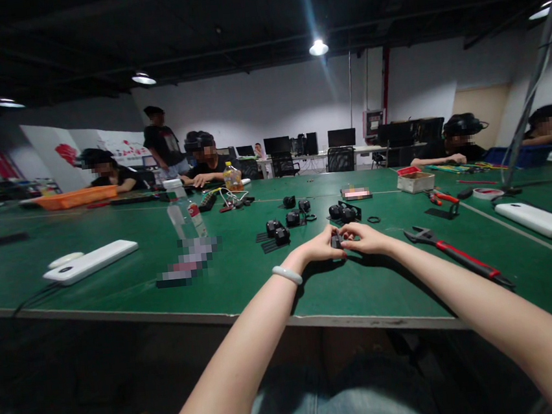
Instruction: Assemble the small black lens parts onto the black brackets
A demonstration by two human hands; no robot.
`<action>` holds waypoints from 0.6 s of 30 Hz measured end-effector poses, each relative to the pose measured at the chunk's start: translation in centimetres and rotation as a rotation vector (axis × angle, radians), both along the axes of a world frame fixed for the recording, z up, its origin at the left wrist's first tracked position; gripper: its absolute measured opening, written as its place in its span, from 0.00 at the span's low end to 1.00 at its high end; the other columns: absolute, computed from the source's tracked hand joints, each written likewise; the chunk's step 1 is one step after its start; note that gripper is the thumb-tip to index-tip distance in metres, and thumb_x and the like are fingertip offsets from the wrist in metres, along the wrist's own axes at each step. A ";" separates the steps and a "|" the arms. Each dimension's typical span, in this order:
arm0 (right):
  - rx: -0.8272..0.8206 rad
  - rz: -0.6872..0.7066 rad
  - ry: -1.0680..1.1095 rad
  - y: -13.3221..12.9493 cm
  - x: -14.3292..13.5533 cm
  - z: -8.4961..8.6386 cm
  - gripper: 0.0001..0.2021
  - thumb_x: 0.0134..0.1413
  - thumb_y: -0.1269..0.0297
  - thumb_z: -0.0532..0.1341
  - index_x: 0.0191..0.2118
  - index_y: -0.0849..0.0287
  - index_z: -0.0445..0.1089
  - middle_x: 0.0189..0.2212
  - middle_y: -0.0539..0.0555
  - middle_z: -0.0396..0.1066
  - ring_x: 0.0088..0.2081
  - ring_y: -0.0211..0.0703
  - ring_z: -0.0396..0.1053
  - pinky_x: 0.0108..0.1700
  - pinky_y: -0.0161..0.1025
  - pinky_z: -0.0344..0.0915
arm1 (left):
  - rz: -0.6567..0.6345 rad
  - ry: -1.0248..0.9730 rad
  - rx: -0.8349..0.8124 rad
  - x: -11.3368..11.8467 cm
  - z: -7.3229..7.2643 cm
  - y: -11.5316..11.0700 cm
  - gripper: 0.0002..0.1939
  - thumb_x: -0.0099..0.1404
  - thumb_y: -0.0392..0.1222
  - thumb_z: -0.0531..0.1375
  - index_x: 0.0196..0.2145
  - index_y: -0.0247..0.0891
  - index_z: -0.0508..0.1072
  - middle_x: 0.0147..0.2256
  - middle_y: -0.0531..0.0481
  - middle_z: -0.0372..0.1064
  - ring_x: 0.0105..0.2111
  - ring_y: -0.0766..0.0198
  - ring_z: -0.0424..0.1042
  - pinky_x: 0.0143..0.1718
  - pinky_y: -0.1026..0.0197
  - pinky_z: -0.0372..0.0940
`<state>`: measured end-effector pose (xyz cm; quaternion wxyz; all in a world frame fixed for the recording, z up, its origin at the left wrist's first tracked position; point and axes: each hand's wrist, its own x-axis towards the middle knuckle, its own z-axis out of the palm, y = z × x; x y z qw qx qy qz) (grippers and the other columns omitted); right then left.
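My left hand point(319, 244) and my right hand point(364, 237) meet over the green table, fingers closed around a small black part point(336, 241). Its exact kind is partly hidden by my fingers. Just beyond my hands lies a cluster of black parts point(345, 212) with rounded bodies, and a black ring point(373, 220) is to their right. Left of my left hand sit several similar black parts point(278, 231), some with flat slotted pieces; more black parts point(293, 217) and another ring point(311, 217) lie behind these.
An adjustable wrench point(461, 255) with red-black handle lies right of my right arm. White power banks point(93, 261) point(541, 220), a clear bottle point(185, 212), a small white box point(415, 181) and orange-handled pliers point(443, 197) stand or lie around. Co-workers point(207, 158) sit across the green table point(244, 281).
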<state>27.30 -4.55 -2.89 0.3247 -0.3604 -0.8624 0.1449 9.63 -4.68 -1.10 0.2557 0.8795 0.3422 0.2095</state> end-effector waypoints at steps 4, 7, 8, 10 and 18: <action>0.003 -0.001 0.003 0.0 0.0 0.0 0.16 0.41 0.60 0.56 0.38 0.62 0.63 0.32 0.54 0.64 0.32 0.38 0.60 0.34 0.35 0.57 | 0.008 0.001 0.010 -0.1 -0.3 0.4 0.29 0.42 0.46 0.59 0.40 0.34 0.54 0.33 0.51 0.56 0.32 0.66 0.60 0.30 0.64 0.58; 0.002 0.000 0.002 0.1 0.0 -0.1 0.16 0.41 0.60 0.56 0.38 0.62 0.63 0.32 0.54 0.64 0.32 0.38 0.60 0.34 0.35 0.57 | 0.018 0.015 0.018 -0.1 -0.4 0.5 0.30 0.41 0.47 0.59 0.40 0.34 0.53 0.34 0.50 0.57 0.32 0.66 0.60 0.30 0.64 0.58; 0.000 0.002 0.002 0.1 0.0 -0.1 0.16 0.41 0.60 0.55 0.38 0.62 0.63 0.32 0.54 0.64 0.32 0.38 0.60 0.34 0.35 0.57 | 0.018 0.016 0.019 -0.1 -0.4 0.5 0.30 0.41 0.47 0.59 0.40 0.34 0.53 0.34 0.50 0.57 0.32 0.66 0.60 0.31 0.64 0.58; -0.008 0.002 0.002 0.1 0.0 -0.1 0.16 0.41 0.59 0.55 0.37 0.62 0.63 0.31 0.54 0.64 0.32 0.38 0.60 0.34 0.35 0.57 | 0.017 0.016 0.015 -0.1 -0.3 0.4 0.30 0.41 0.47 0.59 0.40 0.34 0.53 0.35 0.49 0.57 0.33 0.66 0.60 0.31 0.64 0.58; -0.029 -0.011 -0.011 0.1 -0.1 0.0 0.14 0.42 0.60 0.55 0.36 0.62 0.64 0.31 0.54 0.64 0.31 0.38 0.60 0.33 0.35 0.56 | 0.025 0.018 0.007 -0.1 -0.2 0.3 0.29 0.41 0.46 0.59 0.40 0.34 0.53 0.33 0.51 0.57 0.32 0.66 0.60 0.30 0.65 0.57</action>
